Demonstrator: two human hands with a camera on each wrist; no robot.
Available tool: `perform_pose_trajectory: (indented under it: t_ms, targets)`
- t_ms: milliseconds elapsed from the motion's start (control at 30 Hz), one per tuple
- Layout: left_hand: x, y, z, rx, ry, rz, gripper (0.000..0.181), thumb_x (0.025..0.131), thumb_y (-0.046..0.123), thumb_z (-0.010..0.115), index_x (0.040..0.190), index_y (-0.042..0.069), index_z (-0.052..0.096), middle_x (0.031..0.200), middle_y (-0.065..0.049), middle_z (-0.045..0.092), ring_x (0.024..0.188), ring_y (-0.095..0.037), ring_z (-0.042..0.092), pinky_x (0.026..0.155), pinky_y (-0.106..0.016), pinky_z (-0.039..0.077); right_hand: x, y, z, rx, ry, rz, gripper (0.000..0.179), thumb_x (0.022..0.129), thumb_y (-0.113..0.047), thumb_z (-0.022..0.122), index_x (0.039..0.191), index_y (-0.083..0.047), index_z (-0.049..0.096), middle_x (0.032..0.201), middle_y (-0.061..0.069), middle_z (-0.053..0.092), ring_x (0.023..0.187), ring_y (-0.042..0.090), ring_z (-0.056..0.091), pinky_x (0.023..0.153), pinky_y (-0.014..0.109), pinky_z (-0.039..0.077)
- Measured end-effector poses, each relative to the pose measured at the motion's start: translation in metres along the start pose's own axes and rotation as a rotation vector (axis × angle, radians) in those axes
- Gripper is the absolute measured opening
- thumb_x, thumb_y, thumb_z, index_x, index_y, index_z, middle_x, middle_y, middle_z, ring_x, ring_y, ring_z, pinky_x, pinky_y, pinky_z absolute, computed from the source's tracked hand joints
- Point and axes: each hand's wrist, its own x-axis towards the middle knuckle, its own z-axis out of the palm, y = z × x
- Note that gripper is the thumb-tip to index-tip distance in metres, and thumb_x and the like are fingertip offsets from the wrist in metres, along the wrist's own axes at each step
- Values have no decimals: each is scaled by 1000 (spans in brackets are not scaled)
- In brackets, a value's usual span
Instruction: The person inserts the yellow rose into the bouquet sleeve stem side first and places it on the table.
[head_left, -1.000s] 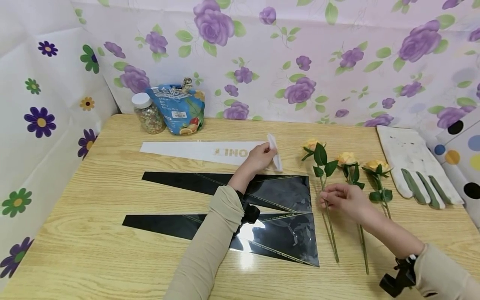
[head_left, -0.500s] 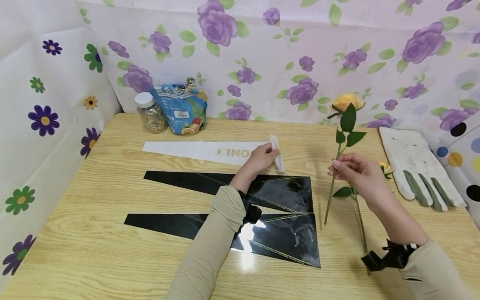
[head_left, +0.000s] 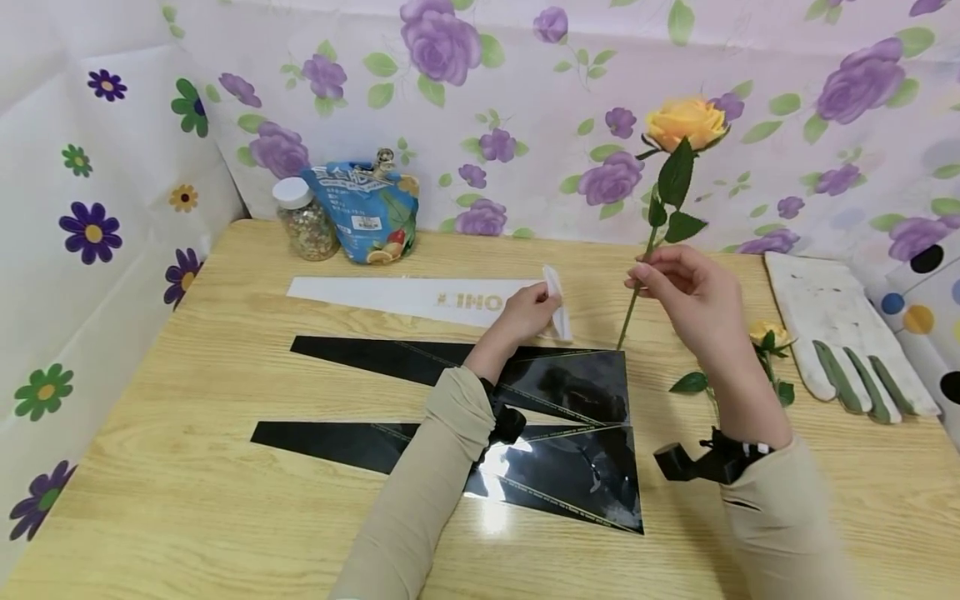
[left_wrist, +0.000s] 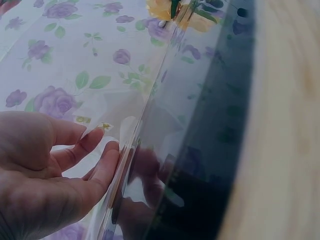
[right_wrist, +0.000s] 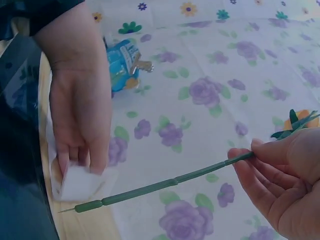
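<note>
My left hand (head_left: 528, 314) pinches the raised wide end of a white tapered flower sleeve (head_left: 375, 293) with gold lettering, which lies at the back of the table. In the right wrist view the sleeve's white edge (right_wrist: 80, 182) stands up at those fingers. My right hand (head_left: 693, 300) pinches the green stem of a yellow rose (head_left: 686, 125) between thumb and fingertips. The rose is held up, bloom on top, its bare stem end (right_wrist: 90, 206) pointing down toward the sleeve's mouth, just right of it. Two black sleeves, an upper one (head_left: 577, 379) and a lower one (head_left: 330, 442), lie nearer me.
Another yellow rose (head_left: 768, 335) lies on the right, and leaves (head_left: 690, 383) of one more show beside my right forearm. A white and green glove (head_left: 817, 317) is at the far right. A jar (head_left: 307, 229) and a clipped blue pouch (head_left: 371, 221) stand at the back left.
My right hand has lifted the yellow rose off the table and carried it up and back, then left toward the white sleeve. The left hand keeps its hold on the sleeve's end.
</note>
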Motion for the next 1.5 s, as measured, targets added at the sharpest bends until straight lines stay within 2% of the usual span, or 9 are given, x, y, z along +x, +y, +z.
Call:
perform_pose_trajectory:
  t_ms: [300, 433, 533, 833, 1033, 1133, 1267, 1367, 1500]
  targets:
    - [0, 2, 1, 23, -12, 17, 28, 101, 28, 41, 79, 11, 42, 67, -3, 39, 56, -17, 34, 57, -29, 32, 24, 2, 17, 294, 249, -34, 21, 85, -18, 67, 98, -1, 65, 87, -2, 69, 78, 10, 67, 72, 19, 52]
    - [-1, 2, 2, 27, -19, 25, 32, 101, 29, 40, 75, 12, 36, 65, -2, 35, 54, -16, 31, 57, -29, 30, 31, 4, 21, 513, 300, 0, 20, 82, -14, 70, 95, 0, 64, 83, 5, 69, 76, 14, 68, 72, 21, 52]
    - [-1, 2, 3, 27, -21, 30, 31, 101, 29, 40, 75, 12, 38, 65, -2, 36, 55, -16, 32, 57, -29, 30, 35, 4, 26, 604, 326, -9, 19, 81, -12, 70, 94, 1, 63, 84, 8, 68, 77, 17, 67, 73, 22, 53]
    - [-1, 4, 4, 19, -26, 18, 24, 101, 28, 41, 88, 10, 51, 72, -3, 45, 60, -16, 39, 58, -28, 34, 44, 6, 41, 478, 416, -98, 12, 84, -7, 67, 93, -1, 63, 84, 6, 66, 77, 14, 67, 72, 21, 52]
    - [-2, 5, 3, 49, -6, 22, 30, 101, 27, 42, 76, 10, 40, 65, -2, 36, 55, -16, 33, 55, -27, 30, 46, 9, 42, 438, 410, -88, 14, 84, -9, 68, 94, -1, 63, 85, 5, 66, 77, 12, 67, 73, 21, 52]
    - [-1, 5, 3, 57, 3, 1, 27, 101, 28, 41, 82, 10, 49, 74, -4, 47, 62, -16, 42, 58, -26, 33, 46, 13, 41, 374, 397, -91, 15, 85, -12, 67, 95, -1, 64, 85, 3, 67, 77, 11, 67, 73, 21, 52]
    - [1, 4, 2, 69, 26, -23, 28, 100, 29, 42, 82, 10, 51, 83, -5, 49, 67, -17, 44, 61, -27, 35, 46, 19, 39, 279, 388, -105, 21, 86, -15, 66, 100, 0, 64, 86, 2, 68, 78, 6, 66, 74, 21, 52]
    - [0, 4, 2, 75, 39, -38, 34, 100, 30, 43, 72, 11, 41, 72, -4, 39, 59, -18, 35, 58, -28, 32, 47, 24, 39, 222, 372, -134, 25, 87, -16, 66, 102, 4, 65, 88, 6, 69, 78, 4, 66, 74, 21, 52]
    - [1, 3, 2, 48, 45, -63, 35, 100, 31, 44, 70, 12, 40, 69, -3, 38, 55, -16, 32, 56, -27, 31, 47, 28, 38, 140, 310, -190, 26, 89, -17, 63, 102, 6, 65, 91, 15, 69, 78, 2, 65, 74, 19, 51]
